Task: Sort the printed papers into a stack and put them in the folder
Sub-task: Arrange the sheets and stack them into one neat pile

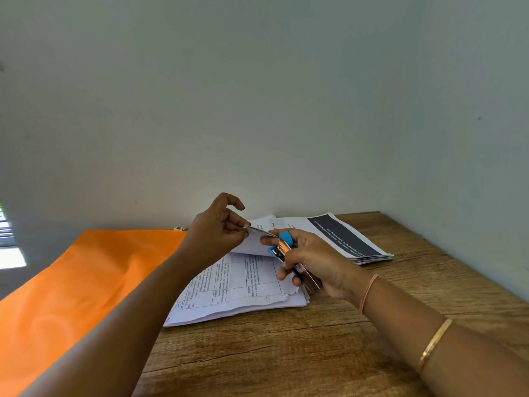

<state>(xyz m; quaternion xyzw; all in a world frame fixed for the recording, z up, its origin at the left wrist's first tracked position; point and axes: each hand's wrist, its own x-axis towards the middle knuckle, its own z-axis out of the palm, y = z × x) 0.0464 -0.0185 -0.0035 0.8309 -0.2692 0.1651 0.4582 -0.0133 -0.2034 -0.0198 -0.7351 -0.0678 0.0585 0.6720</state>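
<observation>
Currently I find the left hand [217, 229] pinching a corner of the white printed papers [243, 285] on the wooden table [286, 353], the right hand [315, 260] gripping a blue-and-steel stapler [282, 247], the orange paper folder [86, 282] alongside seemingly unfilled.

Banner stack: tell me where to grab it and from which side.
Pinch the banner stack at its near right corner, coming from the right over the table. It lies flat there with sheet edges fanned and exposed; the wall is behind and the right hand, gripping a stapler, blocks its left. Free that hand first.
</observation>
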